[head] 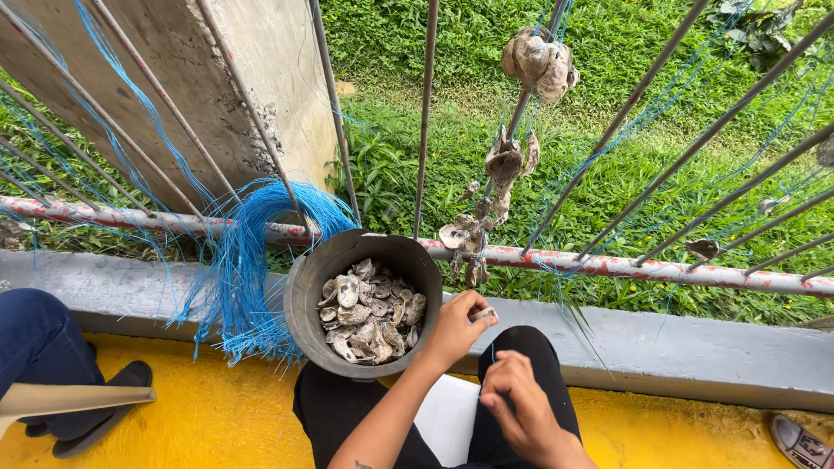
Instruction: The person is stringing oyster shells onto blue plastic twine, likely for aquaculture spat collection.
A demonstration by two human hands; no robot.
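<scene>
**Shell in one hand, blue line in the other, right at the railing**

Left hand (453, 328) is up by the bucket (365, 300), fingers pinched on a small pale shell (484, 313) — grip clenched on it, shell sits at the fingertips just past the bucket's right rim. Right hand (521, 408) is lower, over the person's knee, thumb and forefinger pinched together. A thin blue string (493, 352) runs up between the two hands; looks like the right grip has its end, but it's too fine to say for sure.

Bucket is dark, round, tilted toward the camera, resting against the grey ledge (678, 347) w/ a heap of grey-white shells (369, 317) inside, about half full. It's touching the person's left leg in black trousers (347, 417).

Behind it: a bundle of blue twine (252, 269) draped over the red-and-white rail (608, 260), strands hanging down to the yellow floor (208, 408). Above the hands, a strung line of shells (504, 165) hangs among the upright bars, three clusters, biggest clump at top. More blue lines slant across the bars on the right side. Grass (608, 104) beyond, concrete post (217, 78) top left.

Far left: another person's leg in blue jeans (35, 347) and a dark sandal (95, 408), well apart from the hands.
</scene>
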